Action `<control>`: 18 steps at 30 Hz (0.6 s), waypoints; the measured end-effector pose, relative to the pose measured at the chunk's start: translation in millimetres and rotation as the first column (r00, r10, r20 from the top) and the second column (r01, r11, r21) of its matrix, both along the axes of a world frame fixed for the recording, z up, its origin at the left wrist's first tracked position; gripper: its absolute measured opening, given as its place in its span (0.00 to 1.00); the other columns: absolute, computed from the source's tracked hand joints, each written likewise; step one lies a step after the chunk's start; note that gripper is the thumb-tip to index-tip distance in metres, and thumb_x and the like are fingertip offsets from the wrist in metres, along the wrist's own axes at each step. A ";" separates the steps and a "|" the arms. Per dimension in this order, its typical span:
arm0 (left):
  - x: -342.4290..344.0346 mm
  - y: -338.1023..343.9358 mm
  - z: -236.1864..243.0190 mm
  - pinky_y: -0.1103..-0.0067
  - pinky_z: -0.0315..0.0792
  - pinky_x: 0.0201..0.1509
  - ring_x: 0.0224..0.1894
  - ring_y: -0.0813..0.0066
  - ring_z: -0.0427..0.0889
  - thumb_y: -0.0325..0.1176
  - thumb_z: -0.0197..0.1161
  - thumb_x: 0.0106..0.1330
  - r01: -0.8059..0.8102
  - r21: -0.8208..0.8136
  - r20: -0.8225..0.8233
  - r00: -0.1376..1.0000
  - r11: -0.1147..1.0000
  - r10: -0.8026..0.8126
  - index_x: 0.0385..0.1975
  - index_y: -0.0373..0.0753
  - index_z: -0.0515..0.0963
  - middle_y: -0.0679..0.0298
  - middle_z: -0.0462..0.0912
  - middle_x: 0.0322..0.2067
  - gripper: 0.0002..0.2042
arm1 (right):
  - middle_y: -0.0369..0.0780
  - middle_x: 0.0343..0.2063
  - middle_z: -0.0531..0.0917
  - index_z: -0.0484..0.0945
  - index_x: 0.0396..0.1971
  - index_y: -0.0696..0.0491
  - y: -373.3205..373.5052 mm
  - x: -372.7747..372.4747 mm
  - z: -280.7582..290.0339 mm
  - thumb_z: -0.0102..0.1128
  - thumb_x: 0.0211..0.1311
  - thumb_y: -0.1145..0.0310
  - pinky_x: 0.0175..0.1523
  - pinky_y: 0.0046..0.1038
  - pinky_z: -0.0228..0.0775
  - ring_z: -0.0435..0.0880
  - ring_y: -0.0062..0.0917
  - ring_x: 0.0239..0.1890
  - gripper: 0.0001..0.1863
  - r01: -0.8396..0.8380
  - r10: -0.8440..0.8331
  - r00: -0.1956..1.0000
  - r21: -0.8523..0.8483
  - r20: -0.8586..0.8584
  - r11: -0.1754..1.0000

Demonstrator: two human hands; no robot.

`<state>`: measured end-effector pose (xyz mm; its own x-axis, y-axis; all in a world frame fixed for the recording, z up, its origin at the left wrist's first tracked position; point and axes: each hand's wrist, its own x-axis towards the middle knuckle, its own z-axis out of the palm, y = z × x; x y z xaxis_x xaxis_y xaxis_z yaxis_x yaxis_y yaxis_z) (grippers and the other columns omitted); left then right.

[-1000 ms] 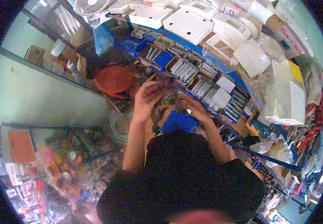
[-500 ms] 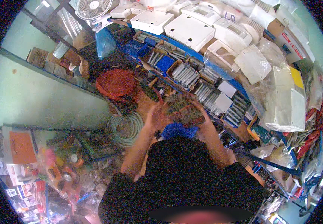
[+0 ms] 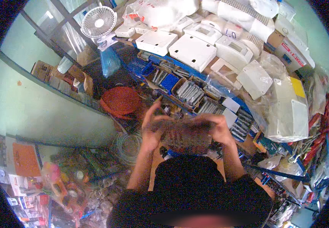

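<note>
Between my two hands is a brown, box-like thing, blurred and grainy, so its exact kind and contents do not show. My left hand grips its left end, with the index finger raised away from it. My right hand is closed round the right end, fingers bent over the far edge. The thing is held up in front of my chest. Part of a blue object shows under its near edge, mostly covered.
Past my hands, a slanting blue rack holds several cartons of metal bolts. White plastic housings lie above them. A red coil and a pale hose coil are to the left. A small fan stands at far left.
My hands have brought the brown thing nearer and tilted it, so another face shows. It now covers most of the blue object. My left index finger has lifted, and the view has shifted slightly.
</note>
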<state>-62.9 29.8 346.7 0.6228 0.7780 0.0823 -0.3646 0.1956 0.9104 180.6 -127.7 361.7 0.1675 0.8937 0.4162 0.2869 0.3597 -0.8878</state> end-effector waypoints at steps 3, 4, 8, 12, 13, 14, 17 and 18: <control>16.2 -2.9 -3.3 0.70 0.78 0.53 0.50 0.67 0.83 0.31 0.63 0.68 0.062 0.470 -0.230 0.972 0.881 0.055 0.56 0.37 0.77 0.58 0.83 0.48 0.17 | 0.44 0.44 0.88 0.85 0.41 0.61 8.5 -3.4 12.2 0.55 0.69 0.54 0.59 0.36 0.73 0.85 0.35 0.50 0.23 0.027 -0.049 0.979 -0.115 -0.199 0.993; 22.2 -2.3 -6.3 0.70 0.78 0.53 0.50 0.68 0.83 0.32 0.61 0.70 0.057 0.269 -0.185 0.983 0.961 -0.006 0.56 0.37 0.77 0.59 0.83 0.48 0.16 | 0.43 0.48 0.86 0.83 0.47 0.61 13.1 -2.2 4.0 0.52 0.70 0.56 0.60 0.35 0.72 0.83 0.33 0.53 0.23 -0.010 -0.001 0.969 -0.045 -0.246 0.999; 18.1 -11.0 -30.2 0.66 0.77 0.56 0.53 0.63 0.82 0.50 0.59 0.69 0.085 -0.260 -0.046 0.994 0.962 -0.100 0.59 0.39 0.76 0.59 0.81 0.52 0.25 | 0.42 0.59 0.78 0.72 0.62 0.59 21.1 -1.9 -13.4 0.51 0.72 0.61 0.67 0.32 0.64 0.74 0.27 0.61 0.24 0.050 -0.080 0.913 -0.086 -0.401 0.995; 9.8 -18.4 -33.5 0.65 0.74 0.58 0.52 0.60 0.81 0.60 0.57 0.67 0.125 -0.647 0.112 0.991 0.753 -0.068 0.60 0.39 0.74 0.56 0.81 0.54 0.32 | 0.43 0.57 0.79 0.73 0.60 0.60 5.5 -2.7 -60.0 0.49 0.71 0.66 0.66 0.33 0.65 0.76 0.29 0.60 0.21 0.163 -0.312 0.826 -0.331 -0.469 0.929; 5.2 -21.0 -32.2 0.68 0.74 0.59 0.52 0.63 0.82 0.55 0.60 0.69 0.287 -0.705 0.235 0.957 0.649 -0.169 0.58 0.38 0.75 0.58 0.81 0.53 0.28 | 0.43 0.57 0.79 0.73 0.60 0.60 2.4 -2.0 -55.4 0.49 0.71 0.66 0.66 0.33 0.65 0.76 0.29 0.60 0.21 0.166 -0.307 0.830 -0.319 -0.465 0.933; 1.0 -23.1 -32.4 0.68 0.74 0.59 0.52 0.63 0.82 0.55 0.60 0.69 0.289 -0.697 0.240 0.956 0.656 -0.166 0.58 0.38 0.75 0.58 0.81 0.53 0.28 | 0.42 0.57 0.79 0.73 0.60 0.60 -1.9 0.9 -54.8 0.49 0.72 0.63 0.66 0.32 0.65 0.76 0.28 0.60 0.23 0.069 -0.204 0.856 -0.286 -0.475 0.956; -8.4 -20.4 -24.2 0.72 0.73 0.59 0.52 0.70 0.81 0.37 0.65 0.69 0.178 -0.012 -0.539 0.828 0.984 -0.156 0.54 0.37 0.78 0.61 0.83 0.51 0.17 | 0.42 0.57 0.80 0.72 0.61 0.59 -14.1 0.8 -58.7 0.51 0.70 0.56 0.65 0.34 0.67 0.79 0.29 0.57 0.27 -0.135 -0.129 0.662 -0.286 -0.738 0.949; -11.9 -16.9 -17.1 0.74 0.73 0.58 0.51 0.72 0.81 0.29 0.65 0.67 0.253 -0.008 -0.436 0.870 0.967 -0.231 0.53 0.36 0.79 0.63 0.84 0.49 0.15 | 0.41 0.55 0.80 0.74 0.59 0.57 -17.5 8.5 -58.9 0.52 0.68 0.51 0.65 0.34 0.66 0.80 0.30 0.56 0.29 -0.300 -0.009 0.536 -0.201 -0.844 0.933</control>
